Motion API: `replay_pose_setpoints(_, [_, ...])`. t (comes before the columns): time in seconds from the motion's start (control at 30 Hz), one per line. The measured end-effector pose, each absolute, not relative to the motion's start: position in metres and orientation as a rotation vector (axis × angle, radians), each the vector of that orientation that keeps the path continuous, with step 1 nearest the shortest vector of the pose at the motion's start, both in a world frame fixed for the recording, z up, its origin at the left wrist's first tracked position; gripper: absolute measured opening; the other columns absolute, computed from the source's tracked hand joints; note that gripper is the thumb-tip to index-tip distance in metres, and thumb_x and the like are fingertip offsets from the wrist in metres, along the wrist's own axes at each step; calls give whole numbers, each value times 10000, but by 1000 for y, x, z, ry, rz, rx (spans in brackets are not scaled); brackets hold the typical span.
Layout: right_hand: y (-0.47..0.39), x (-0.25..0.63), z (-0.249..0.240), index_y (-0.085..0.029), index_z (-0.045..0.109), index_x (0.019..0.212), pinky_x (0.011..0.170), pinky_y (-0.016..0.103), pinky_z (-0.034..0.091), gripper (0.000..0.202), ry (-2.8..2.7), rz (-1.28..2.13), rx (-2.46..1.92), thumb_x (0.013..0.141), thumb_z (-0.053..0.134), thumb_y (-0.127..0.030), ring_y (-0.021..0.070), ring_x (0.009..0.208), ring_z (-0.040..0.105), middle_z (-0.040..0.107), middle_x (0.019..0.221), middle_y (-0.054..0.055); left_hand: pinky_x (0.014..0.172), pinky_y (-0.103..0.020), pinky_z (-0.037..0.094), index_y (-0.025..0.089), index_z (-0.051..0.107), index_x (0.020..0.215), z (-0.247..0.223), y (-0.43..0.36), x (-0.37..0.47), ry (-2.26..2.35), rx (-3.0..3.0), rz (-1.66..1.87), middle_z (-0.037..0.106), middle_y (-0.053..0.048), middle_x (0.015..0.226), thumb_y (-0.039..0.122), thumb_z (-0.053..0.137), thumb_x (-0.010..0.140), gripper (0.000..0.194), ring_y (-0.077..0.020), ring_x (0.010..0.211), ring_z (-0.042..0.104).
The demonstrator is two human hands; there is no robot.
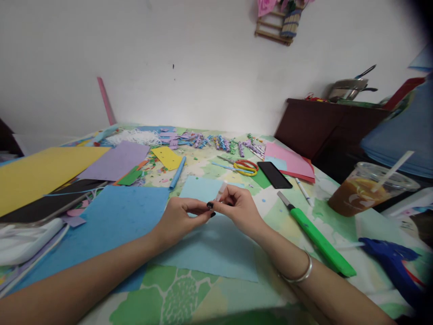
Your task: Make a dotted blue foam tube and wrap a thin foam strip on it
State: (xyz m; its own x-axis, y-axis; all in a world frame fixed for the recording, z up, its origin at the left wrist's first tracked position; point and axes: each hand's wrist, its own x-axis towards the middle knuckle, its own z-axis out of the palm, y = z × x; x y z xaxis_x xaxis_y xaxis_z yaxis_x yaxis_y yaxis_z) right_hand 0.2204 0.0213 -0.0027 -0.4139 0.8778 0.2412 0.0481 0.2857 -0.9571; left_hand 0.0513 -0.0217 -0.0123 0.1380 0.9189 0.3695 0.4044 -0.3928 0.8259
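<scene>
My left hand (pixel 182 220) and my right hand (pixel 241 208) meet at the fingertips over a light blue paper sheet (pixel 216 253). A thin whitish strip (pixel 221 190) sticks up from the closed fingers of my right hand. My left fingers are pinched against the right ones, and whatever lies between them is hidden. To the left, a darker blue sheet (pixel 111 225) lies flat, with a blue rolled tube (pixel 177 173) just beyond it. Right of my hands are a green-handled utility knife (pixel 318 239) and a white marker-like stick (pixel 304 192).
Yellow-handled scissors (pixel 245 168) and a black phone (pixel 274 175) lie beyond my hands. Curled paper pieces (pixel 219 142) line the back. A drink cup (pixel 358 194) and a blue glue gun (pixel 389 257) stand right. Yellow paper (pixel 47 171) covers the left.
</scene>
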Motion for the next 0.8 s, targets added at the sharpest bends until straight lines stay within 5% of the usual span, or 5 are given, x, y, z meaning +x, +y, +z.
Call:
replay_pose_setpoints(0.13, [21, 219, -3, -181, 542, 620, 501, 229, 353, 356, -1682, 1218, -831, 621, 795, -432, 89, 533, 427, 432, 548, -57, 575, -155, 492, 150, 771, 735, -11, -23, 52, 1289, 2006, 1252, 745, -9, 666, 177, 639, 730, 136, -132, 613, 687])
replay_pose_setpoints(0.33, [21, 222, -1, -179, 679, 899, 610, 289, 493, 328, -1709, 1395, -622, 715, 731, -446, 119, 612, 589, 577, 791, 11, 564, -178, 487, 128, 773, 802, -9, -20, 51, 1271, 1964, 1120, 747, -35, 705, 230, 546, 790, 250, -145, 625, 668])
replay_pose_setpoints(0.8, [22, 221, -4, -157, 668, 747, 584, 291, 497, 306, -1693, 1388, -666, 654, 788, -423, 126, 571, 578, 609, 657, 10, 589, -213, 459, 136, 747, 781, -6, -21, 50, 1177, 1973, 1042, 712, -16, 669, 312, 559, 828, 261, -141, 615, 626])
